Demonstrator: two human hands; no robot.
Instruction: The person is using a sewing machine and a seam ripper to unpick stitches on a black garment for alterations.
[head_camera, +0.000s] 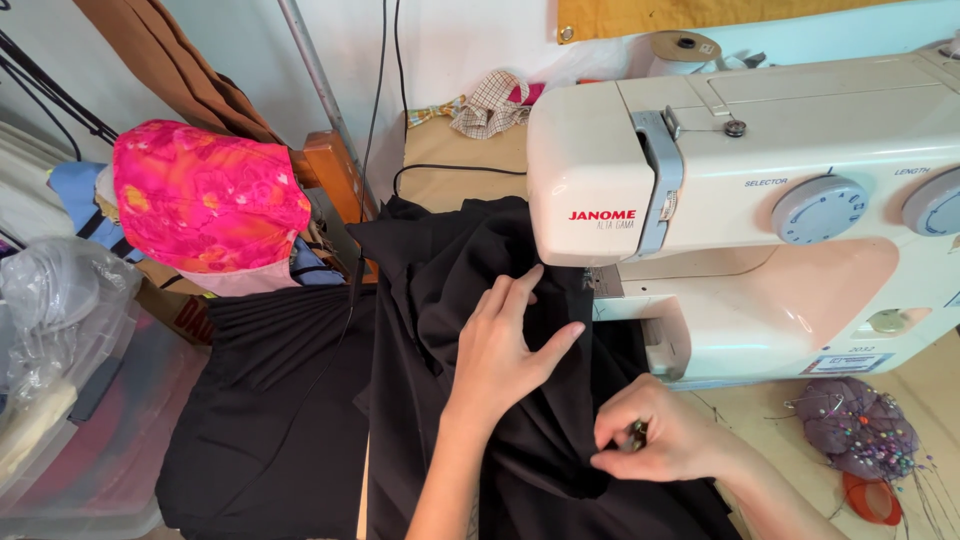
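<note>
Black fabric (450, 270) lies across the table under the needle end of a white sewing machine (760, 190). My left hand (505, 345) rests flat on the cloth just left of the presser foot (600, 285), fingers spread. Nearer to me, my right hand (660, 435) pinches a fold of the same black cloth between thumb and fingers, with a small dark metal thing at the fingertips that I cannot make out.
A purple pincushion (858, 425) full of pins sits at the right by an orange ring (870, 498). A bright pink patterned cloth (205, 195) covers something at the left. Clear plastic bins (70, 400) stand lower left. Black cables (455, 168) run along the wall.
</note>
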